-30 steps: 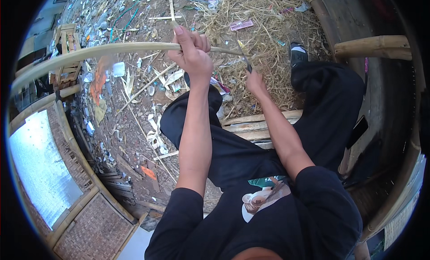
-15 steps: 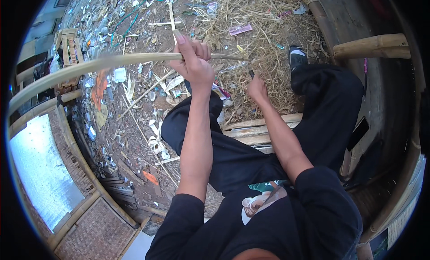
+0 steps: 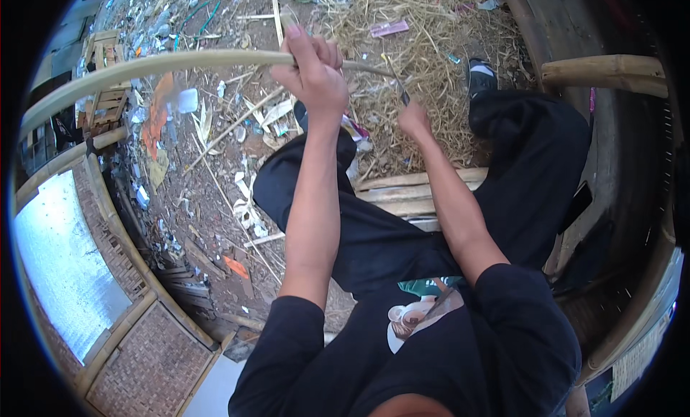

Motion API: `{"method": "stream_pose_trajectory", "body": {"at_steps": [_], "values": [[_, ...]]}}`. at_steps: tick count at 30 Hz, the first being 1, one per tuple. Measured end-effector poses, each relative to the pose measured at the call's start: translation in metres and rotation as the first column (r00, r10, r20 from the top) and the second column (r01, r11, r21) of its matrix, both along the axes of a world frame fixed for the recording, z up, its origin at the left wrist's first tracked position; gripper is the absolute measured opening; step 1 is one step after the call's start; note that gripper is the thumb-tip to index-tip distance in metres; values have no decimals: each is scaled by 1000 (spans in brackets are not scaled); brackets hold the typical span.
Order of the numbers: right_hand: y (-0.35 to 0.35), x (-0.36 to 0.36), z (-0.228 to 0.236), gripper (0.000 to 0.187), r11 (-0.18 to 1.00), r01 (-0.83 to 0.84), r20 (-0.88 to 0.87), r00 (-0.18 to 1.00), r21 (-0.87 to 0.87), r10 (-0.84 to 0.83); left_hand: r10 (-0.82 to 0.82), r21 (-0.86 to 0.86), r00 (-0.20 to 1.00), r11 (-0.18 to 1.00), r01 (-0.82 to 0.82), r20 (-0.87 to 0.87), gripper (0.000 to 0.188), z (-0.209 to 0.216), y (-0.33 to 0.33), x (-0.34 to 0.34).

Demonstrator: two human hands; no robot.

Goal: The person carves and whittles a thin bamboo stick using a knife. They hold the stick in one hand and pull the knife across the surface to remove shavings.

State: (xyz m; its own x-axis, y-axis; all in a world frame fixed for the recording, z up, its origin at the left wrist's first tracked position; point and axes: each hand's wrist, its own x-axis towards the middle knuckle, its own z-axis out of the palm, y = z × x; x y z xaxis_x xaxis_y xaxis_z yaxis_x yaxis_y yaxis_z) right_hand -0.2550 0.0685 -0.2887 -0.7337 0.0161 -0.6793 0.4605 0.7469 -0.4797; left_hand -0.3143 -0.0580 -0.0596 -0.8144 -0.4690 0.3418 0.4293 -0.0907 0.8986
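Observation:
My left hand (image 3: pixel 316 83) is closed around a long, pale bamboo strip (image 3: pixel 194 60), thumb up. From the fist the strip bows out to the left rim, and its short end reaches rightward. A knife (image 3: pixel 397 86) with a dark handle is gripped in my right hand (image 3: pixel 415 120), lower and to the right. Its thin blade points up and away, at the strip's right end; whether the edge touches the strip I cannot tell.
Dry straw and shavings (image 3: pixel 438 79) cover the ground beyond my knees. Litter and thin sticks lie to the left, with an orange scrap (image 3: pixel 154 126). Split wood pieces (image 3: pixel 402 194) lie between my legs. A bamboo pole (image 3: pixel 607 73) juts in at right; a woven panel (image 3: pixel 154 356) stands lower left.
The bamboo strip has risen in view along with my left hand. The knife blade now shows at the strip's right end, where before mostly the handle was visible.

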Motion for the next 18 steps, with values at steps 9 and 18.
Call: {"method": "stream_pose_trajectory", "body": {"at_steps": [9,18], "values": [[-30,-36,123,24,839,-60,-693,597,-541,-404,-2,94,998,996,8,-61,44,-5,-9,5],[3,-4,-43,19,818,383,520,846,-430,-122,21,56,999,998,-22,30,46,0,-9,20]]}}
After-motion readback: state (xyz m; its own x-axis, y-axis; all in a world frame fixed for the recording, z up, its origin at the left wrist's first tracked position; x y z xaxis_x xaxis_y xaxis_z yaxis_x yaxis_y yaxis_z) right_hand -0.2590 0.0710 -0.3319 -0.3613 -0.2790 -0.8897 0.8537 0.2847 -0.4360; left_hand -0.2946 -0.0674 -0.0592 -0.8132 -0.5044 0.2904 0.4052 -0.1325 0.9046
